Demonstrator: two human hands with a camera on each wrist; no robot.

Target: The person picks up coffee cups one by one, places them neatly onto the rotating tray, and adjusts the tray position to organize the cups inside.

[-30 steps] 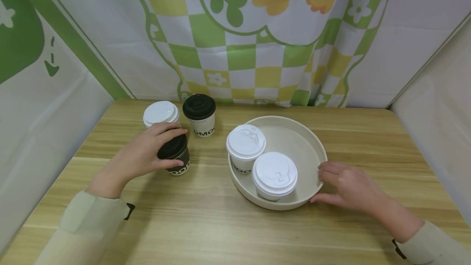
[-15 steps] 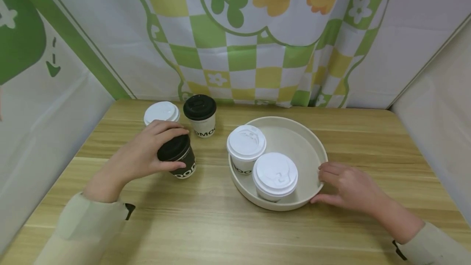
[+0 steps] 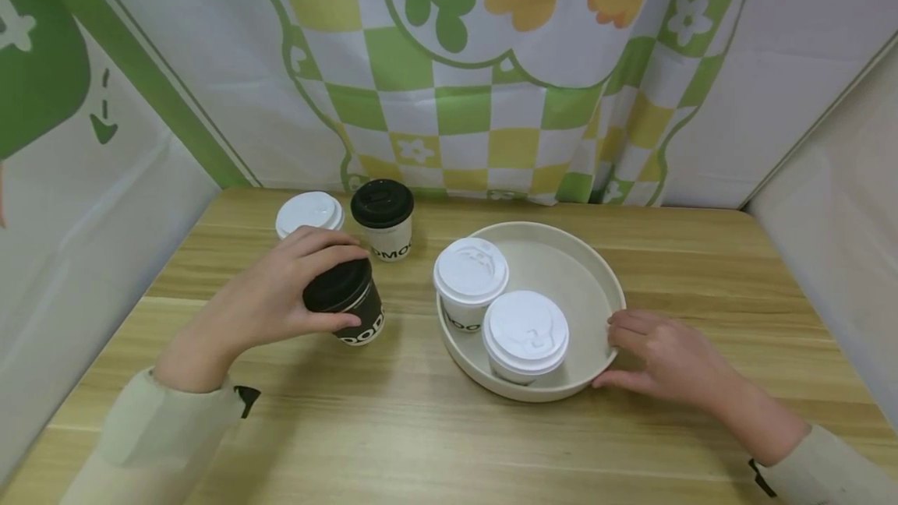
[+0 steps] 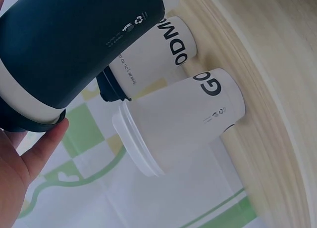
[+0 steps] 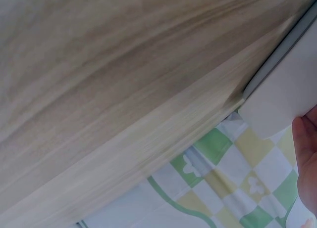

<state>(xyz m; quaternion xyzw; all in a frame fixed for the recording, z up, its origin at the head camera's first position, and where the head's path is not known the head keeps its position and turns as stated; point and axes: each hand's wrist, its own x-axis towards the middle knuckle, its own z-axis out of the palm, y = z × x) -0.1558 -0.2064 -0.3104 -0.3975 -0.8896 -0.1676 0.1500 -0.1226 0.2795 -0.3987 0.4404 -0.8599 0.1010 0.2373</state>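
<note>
My left hand (image 3: 295, 287) grips a dark paper coffee cup (image 3: 366, 316) around its black lid, thumb on the near side and fingers over the far side. In the left wrist view this dark cup (image 4: 84, 45) tilts across the upper left, fingertips at its lid rim. My right hand (image 3: 662, 357) holds the right rim of a round beige tray (image 3: 596, 271), thumb low outside and fingers over the edge. Two white-lidded cups stand in the tray: one at its left (image 3: 470, 271), another nearer the front (image 3: 525, 333). The right wrist view shows the tray's side wall (image 5: 282, 89) beside my fingers.
Behind my left hand stand a white-lidded cup (image 3: 309, 213) and a black-lidded white cup (image 3: 383, 217). All rest on a wooden table (image 3: 421, 443). A checked floral curtain (image 3: 463, 115) hangs at its back edge, and pale fabric walls flank both sides.
My left hand has moved the dark cup a little to the right and toward me, away from the white-lidded cup behind. The right hand and tray stay practically where they were.
</note>
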